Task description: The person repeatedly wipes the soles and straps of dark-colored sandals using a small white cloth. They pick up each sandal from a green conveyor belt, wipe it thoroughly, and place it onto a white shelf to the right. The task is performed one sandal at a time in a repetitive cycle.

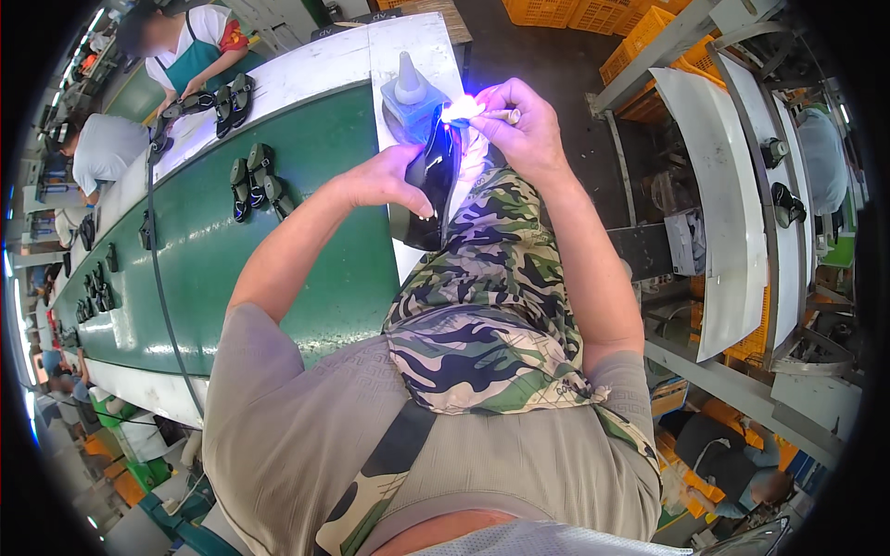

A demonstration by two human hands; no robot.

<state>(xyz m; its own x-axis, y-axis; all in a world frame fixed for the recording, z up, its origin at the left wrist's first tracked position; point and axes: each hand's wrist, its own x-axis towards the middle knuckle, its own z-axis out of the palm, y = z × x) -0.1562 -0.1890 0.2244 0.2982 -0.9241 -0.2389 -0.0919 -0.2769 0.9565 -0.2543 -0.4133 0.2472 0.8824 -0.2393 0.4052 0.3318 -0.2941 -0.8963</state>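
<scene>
My left hand (393, 180) grips a glossy black shoe (432, 181), its thumb laid across the near end. The shoe stands at the edge of the white bench top, in front of my camouflage apron (491, 287). In my right hand (527, 125), closed at the shoe's far end, is a short pale stick-like tool (501, 117). A bright blue-violet glare at those fingertips hides the tool's tip and the part of the shoe there. Just beyond the shoe sits a blue container (413, 111) with a white cone-shaped top (408, 85).
A green conveyor belt (324, 269) on my left carries several dark shoes (260, 178). Across it, a person in a green apron (199, 60) handles shoes. White rack panels (714, 204) stand on my right, with orange crates (640, 46) behind. A dark cable (159, 269) hangs over the belt.
</scene>
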